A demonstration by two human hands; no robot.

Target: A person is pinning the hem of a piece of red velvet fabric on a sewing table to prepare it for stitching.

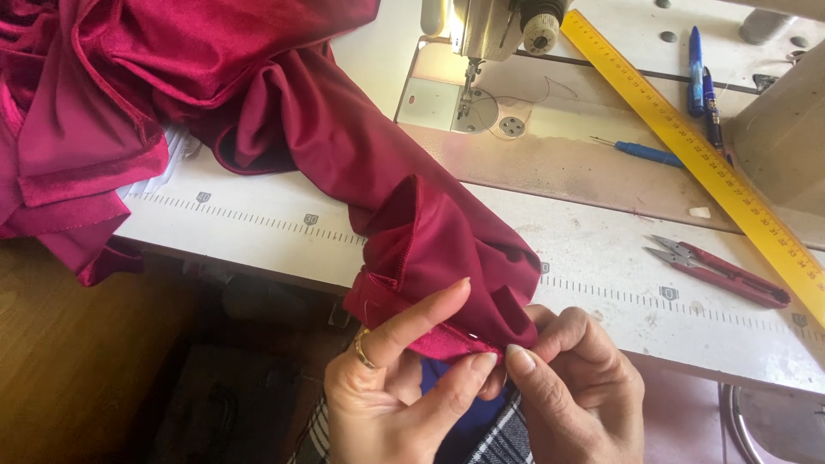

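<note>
A long piece of dark red velvet fabric [284,112] trails from a heap at the upper left down to the table's front edge. My left hand [395,387], with a gold ring on one finger, pinches a folded hem of that fabric between thumb and fingers. My right hand [576,387] grips the same hem just to the right, thumb on top. Both hands hold the cloth below the table's front edge, over my lap.
A sewing machine [494,34] with its needle stands at the top centre on the white table [258,232]. A yellow ruler [696,146] lies diagonally at right. Red thread snips [718,271], a blue seam ripper [644,153] and pens [696,60] lie nearby.
</note>
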